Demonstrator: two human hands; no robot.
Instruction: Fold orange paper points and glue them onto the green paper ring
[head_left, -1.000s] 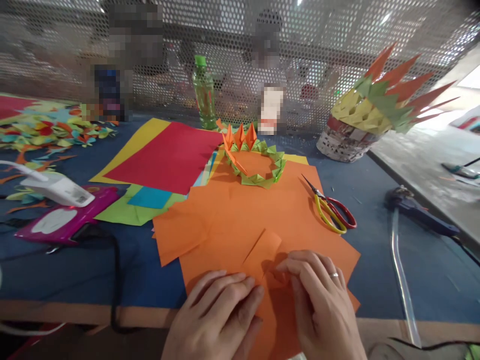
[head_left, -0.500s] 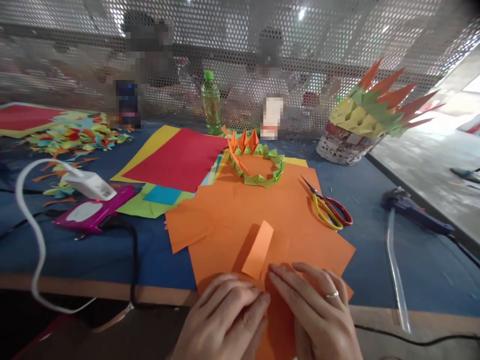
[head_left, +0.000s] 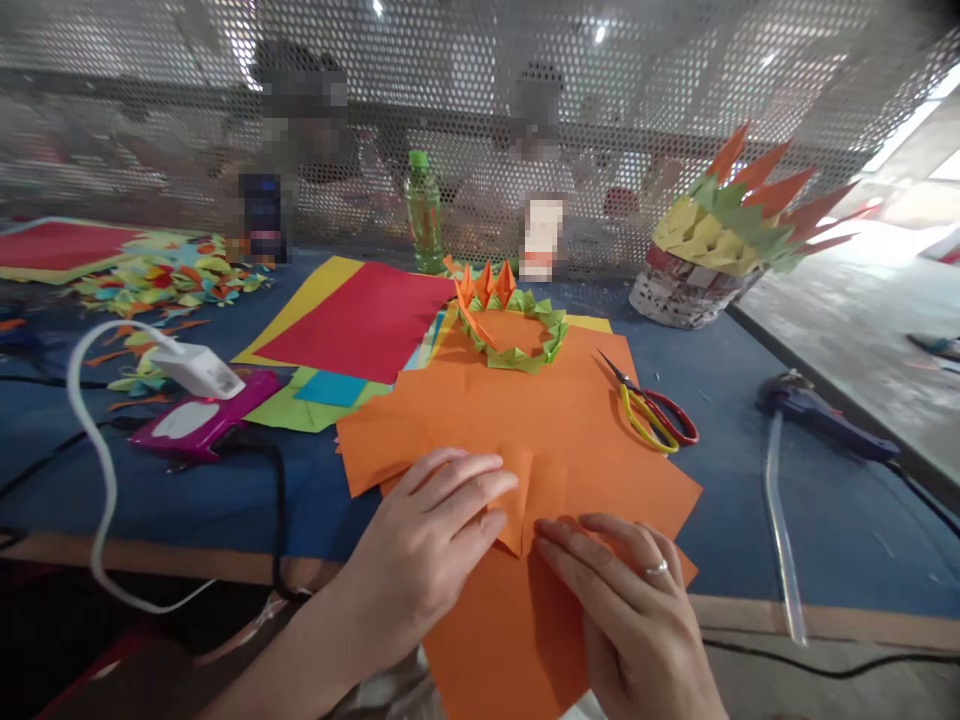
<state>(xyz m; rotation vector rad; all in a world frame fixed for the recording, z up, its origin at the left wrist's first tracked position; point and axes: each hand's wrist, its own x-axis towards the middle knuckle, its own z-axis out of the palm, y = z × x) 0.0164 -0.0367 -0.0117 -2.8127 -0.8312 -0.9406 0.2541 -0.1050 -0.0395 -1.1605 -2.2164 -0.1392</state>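
A folded piece of orange paper (head_left: 513,512) lies near the table's front edge, over a stack of larger orange sheets (head_left: 555,400). My left hand (head_left: 442,525) rests on the left part of the fold, its fingers stretched out and the thumb below them touching the paper. On the other side, my right hand (head_left: 626,590), with a ring, presses its outstretched fingertips flat beside the crease; its thumb is mostly hidden. Beyond them sits a green paper ring (head_left: 551,350) with orange folded points. Scissors (head_left: 649,410) with yellow and red handles lie to the right.
Red sheets (head_left: 367,320) and a purple power strip (head_left: 202,415) with a white charger are at left. A pile of paper scraps (head_left: 172,275) lies behind. A green bottle (head_left: 425,215), a decorated paper basket (head_left: 701,250) and a glue gun (head_left: 825,420) stand or lie around.
My left hand has moved forward, away from the crease, onto the raised orange flap, which now lies flatter beneath the fingers. My right hand stays nearly in place.
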